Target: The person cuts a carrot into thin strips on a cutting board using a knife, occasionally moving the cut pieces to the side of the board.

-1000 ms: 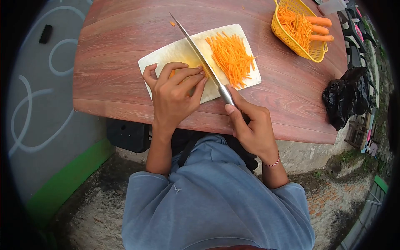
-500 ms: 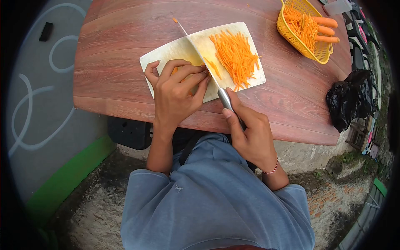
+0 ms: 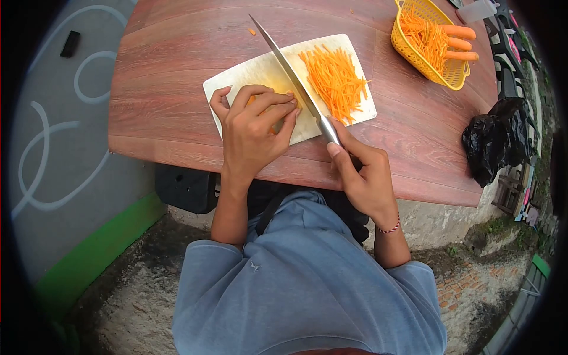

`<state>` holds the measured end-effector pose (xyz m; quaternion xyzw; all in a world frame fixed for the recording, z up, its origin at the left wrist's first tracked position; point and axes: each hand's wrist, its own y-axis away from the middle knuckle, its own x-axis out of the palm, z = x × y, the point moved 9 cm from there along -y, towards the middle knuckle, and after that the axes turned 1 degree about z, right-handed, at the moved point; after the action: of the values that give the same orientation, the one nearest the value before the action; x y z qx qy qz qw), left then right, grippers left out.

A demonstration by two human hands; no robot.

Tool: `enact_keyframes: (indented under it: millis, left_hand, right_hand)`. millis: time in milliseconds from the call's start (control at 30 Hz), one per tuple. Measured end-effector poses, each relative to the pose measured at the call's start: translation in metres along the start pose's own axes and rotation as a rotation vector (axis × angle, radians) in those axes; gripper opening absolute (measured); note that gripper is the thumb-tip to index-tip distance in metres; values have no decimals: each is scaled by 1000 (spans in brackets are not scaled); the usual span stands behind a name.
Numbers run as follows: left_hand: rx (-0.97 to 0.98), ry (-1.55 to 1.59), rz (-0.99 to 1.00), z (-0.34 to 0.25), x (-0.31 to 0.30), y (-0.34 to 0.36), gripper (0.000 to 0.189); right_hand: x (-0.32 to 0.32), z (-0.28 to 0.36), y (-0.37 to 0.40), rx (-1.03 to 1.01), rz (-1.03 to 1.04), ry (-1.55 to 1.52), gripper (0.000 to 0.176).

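Head view: on the table (image 3: 165,106) the cutting board (image 3: 239,77) lies near me, cut strips (image 3: 334,77) on its right. My left hand (image 3: 254,133) presses curled on the carrot piece (image 3: 251,100), and my right hand (image 3: 364,177) is clamped on the knife (image 3: 287,62). I think fingertips should tuck behind the knuckles.

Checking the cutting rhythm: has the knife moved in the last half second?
Yes, forward: the knife now points past the carrot bit its tip met before.

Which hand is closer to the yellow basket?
Right. The right hand, gripping the knife, sits below-left of the yellow basket in view; the left hand, holding the carrot piece on the cutting board, lies farther left.
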<state>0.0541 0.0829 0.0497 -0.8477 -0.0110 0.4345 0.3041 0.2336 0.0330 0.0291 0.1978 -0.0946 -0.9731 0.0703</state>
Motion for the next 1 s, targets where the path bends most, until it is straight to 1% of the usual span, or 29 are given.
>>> enact_keyframes:
  millis: [100,200,267,300,500,600,667,800,867,933,1000]
  left_hand:
    - [3,0,0,-1,0,1,14]
    - [-1,0,0,1,0,1,14]
    - [-8,3,3,1,0,1,13]
    - [-10,3,4,1,0,0,13]
    - [-18,12,6,3,1,1,13]
    - [-20,25,6,2,0,0,13]
    - [-23,29,9,3,0,0,13]
    - [-5,23,18,2,1,1,12]
    - [12,23,17,1,1,0,12]
    - [7,21,3,1,-1,1,12]
    - [12,11,4,0,0,2,12]
  right_hand:
    - [-7,3,1,-31,-44,8,40]
    - [-5,5,1,7,-39,-37,40]
    - [2,4,3,93,45,-4,41]
    - [4,3,3,93,48,-3,41]
    - [6,7,9,6,11,3,40]
    - [6,17,18,-21,12,74,40]
    - [7,27,20,-82,-15,162,42]
    - [17,30,4,-132,-25,200,43]
    - [22,41,-15,-274,-75,237,42]
    - [24,45,-21,-277,-81,241,41]
    - [27,42,-25,-222,-43,251,42]
